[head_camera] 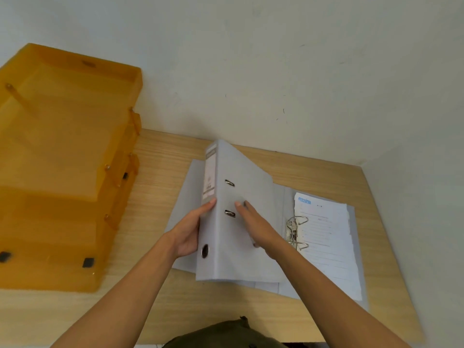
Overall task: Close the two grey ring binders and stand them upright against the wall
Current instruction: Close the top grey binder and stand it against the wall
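A closed grey ring binder (241, 247) is held between both hands above the desk, spine facing left and up, tilted. My left hand (187, 233) grips its spine side. My right hand (258, 224) presses flat on its front cover. Beneath and to the right lies the second grey ring binder (356, 272), open flat, with a stack of lined papers (326, 242) on its metal ring mechanism (295, 232). Its left cover shows under the held binder. The white wall (251, 71) rises behind the desk.
A stack of orange translucent paper trays (62, 172) fills the left side of the wooden desk (155, 172). The desk's right edge meets a side wall (414, 197). Bare desk strip lies between the trays and the binders.
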